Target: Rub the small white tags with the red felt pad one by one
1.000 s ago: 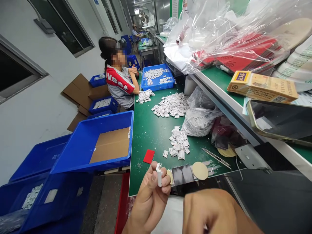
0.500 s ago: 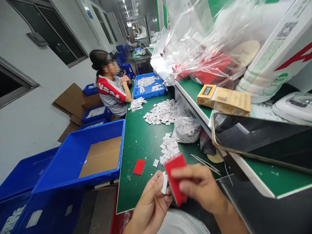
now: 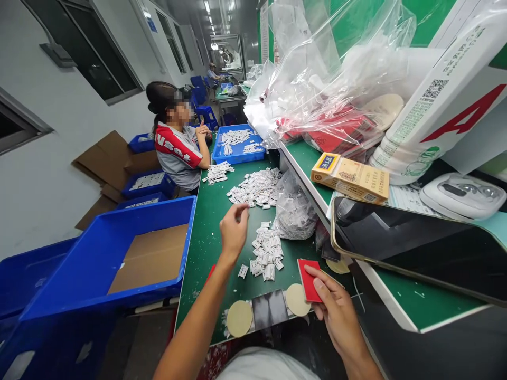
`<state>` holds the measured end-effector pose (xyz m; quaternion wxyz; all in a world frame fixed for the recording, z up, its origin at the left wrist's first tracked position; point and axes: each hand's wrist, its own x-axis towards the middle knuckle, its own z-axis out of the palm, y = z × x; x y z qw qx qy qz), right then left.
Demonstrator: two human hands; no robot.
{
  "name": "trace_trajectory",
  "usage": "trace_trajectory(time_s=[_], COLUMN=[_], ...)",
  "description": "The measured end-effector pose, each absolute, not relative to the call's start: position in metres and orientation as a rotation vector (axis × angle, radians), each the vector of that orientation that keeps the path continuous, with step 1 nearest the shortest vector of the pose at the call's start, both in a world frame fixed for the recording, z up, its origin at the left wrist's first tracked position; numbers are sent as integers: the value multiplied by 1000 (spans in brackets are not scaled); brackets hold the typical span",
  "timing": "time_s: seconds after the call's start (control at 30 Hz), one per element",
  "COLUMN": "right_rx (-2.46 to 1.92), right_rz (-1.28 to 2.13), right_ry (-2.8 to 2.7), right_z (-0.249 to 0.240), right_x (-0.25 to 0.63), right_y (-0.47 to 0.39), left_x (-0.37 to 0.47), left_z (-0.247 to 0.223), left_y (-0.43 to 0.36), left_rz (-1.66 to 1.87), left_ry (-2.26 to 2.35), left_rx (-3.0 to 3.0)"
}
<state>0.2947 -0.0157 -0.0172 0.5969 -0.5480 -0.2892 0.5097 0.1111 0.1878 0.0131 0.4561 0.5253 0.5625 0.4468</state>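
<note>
Head view, looking down at green bench (image 3: 222,221). Left hand (image 3: 233,231) stretched fwd over bench, fingertips pinched together near far pile of small white parts (image 3: 255,189); whether anything sits in the pinch, can't tell. Right hand (image 3: 336,311) low at near edge, fingers loosely apart, fingertips resting on red pad (image 3: 308,279) lying flat on bench, not clamped round it. Hands well apart.

Nearer pile of white parts (image 3: 267,253) betw. the two hands, just right of left wrist. Clear bag of parts (image 3: 295,211) beside it, against shelf. Two tan discs (image 3: 240,318) (image 3: 296,299) at near edge w/ grey strip (image 3: 271,309) betw. them. Sliver of 2nd red piece (image 3: 209,272) peeking from behind left forearm.

Blue bin w/ cardboard liner (image 3: 119,258) left of bench. Co-worker in red/grey shirt (image 3: 176,153) seated further along, hands up near face, blue tray of parts (image 3: 237,143) in front. Shelf at right: phone (image 3: 415,245), yellow box (image 3: 350,177), plastic bags (image 3: 325,89).
</note>
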Motion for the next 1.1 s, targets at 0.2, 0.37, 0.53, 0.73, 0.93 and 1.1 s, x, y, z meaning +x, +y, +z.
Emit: trace_trajectory(time_s=[0.2,0.37,0.53,0.73,0.93,1.1], right_rx=[-1307,-1306,-1300,-1143,-1149,-1105], right_rz=[1200,1274,1397,1458,1303,1385], right_ry=[-544,-541,-613,-759,-972,-1145], right_z=[-33,-34,-31,-8,33,39], right_x=[288,275,255,216,184,174], right_y=[-23,-21,-14,-12,11,25], left_x=[32,38,39,23,14,9], left_z=[-83,-119,-101,-36,-2,12], left_y=[139,103,89,40,4,0], left_rz=[625,507,728,1228,1744,1898], left_ry=[1662,1686,1598,1481,1281,1204], left_rx=[1500,1590,1603,1609,1826,1474])
